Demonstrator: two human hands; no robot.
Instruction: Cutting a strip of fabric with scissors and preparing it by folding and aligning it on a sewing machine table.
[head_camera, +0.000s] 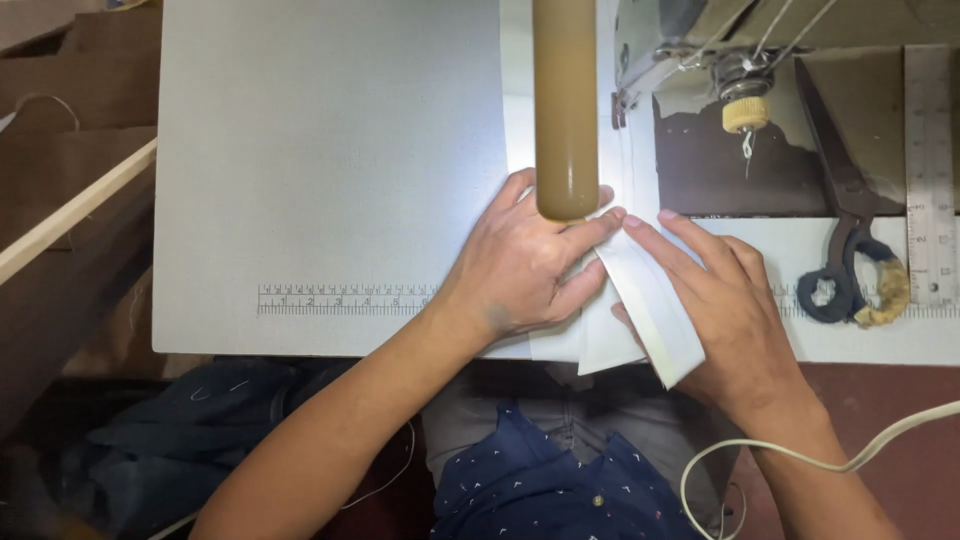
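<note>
A folded piece of white fabric (640, 310) lies at the near edge of the grey sewing table (320, 160), hanging slightly over it. My left hand (520, 265) presses flat on its left part, fingers spread. My right hand (725, 300) lies along its right fold, fingertips meeting the left hand's near the top of the fold. A tan cylindrical part of the sewing machine (565, 105) hangs over the fingertips and hides the cloth's far end.
Black-handled scissors (845, 230) with wrapped grips lie at the right beside a metal ruler (930, 170). A printed ruler strip (345, 298) runs along the table front. A white cable (800, 460) loops over my right forearm. Dark cloth (160, 440) lies lower left.
</note>
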